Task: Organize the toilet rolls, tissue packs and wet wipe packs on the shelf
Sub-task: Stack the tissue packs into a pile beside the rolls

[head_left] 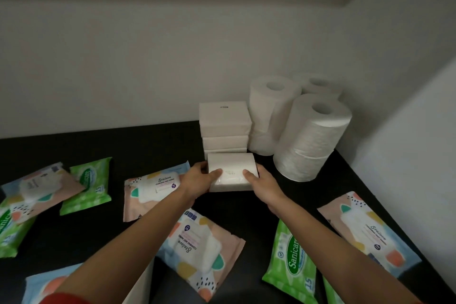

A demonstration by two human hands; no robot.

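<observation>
A white tissue pack [232, 164] is gripped from both sides, my left hand [198, 181] on its left end and my right hand [262, 181] on its right end. It sits just in front of a stack of three white tissue packs [223, 119] near the back wall. White toilet rolls [312, 136] stand in stacked columns to the right of that stack, in the back right corner. Pastel patterned wet wipe packs [153, 187] and green wet wipe packs [86, 186] lie scattered flat on the black shelf [153, 145].
More wipe packs lie near the front: a patterned one [204, 252] under my left forearm, a green one [291, 259] and a patterned one [370, 232] at the right. White walls close the shelf at the back and right.
</observation>
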